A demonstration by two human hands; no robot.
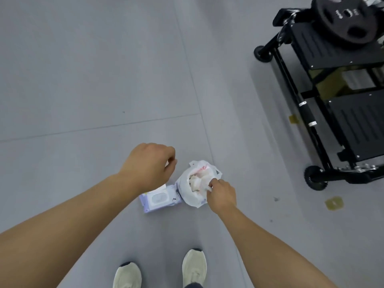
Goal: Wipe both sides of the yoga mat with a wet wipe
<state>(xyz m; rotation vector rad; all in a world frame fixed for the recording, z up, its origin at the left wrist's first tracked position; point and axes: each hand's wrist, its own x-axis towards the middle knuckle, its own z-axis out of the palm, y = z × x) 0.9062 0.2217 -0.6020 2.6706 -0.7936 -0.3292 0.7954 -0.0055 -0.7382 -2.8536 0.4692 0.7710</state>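
The right hand point(221, 195) reaches down to the white plastic bag point(192, 194) on the floor point(83, 69), its fingertips pinching a white wet wipe point(207, 187) at the bag's open mouth. Crumpled white wipes fill the bag. The left hand point(148, 165) hangs in the air just left of the bag, fingers loosely curled, holding nothing; the two hands are apart. A pale purple wet wipe pack point(159, 198), its flip lid closed, lies on the floor touching the bag's left side, partly under the left wrist. Two cream sneakers point(194, 267) stand on the grey floor nearer the camera than the bag. Well to the right of the bag and further away is a black wheeled cart point(336, 104), with a black weight plate point(345, 19) on its far end. No yoga mat is in view.
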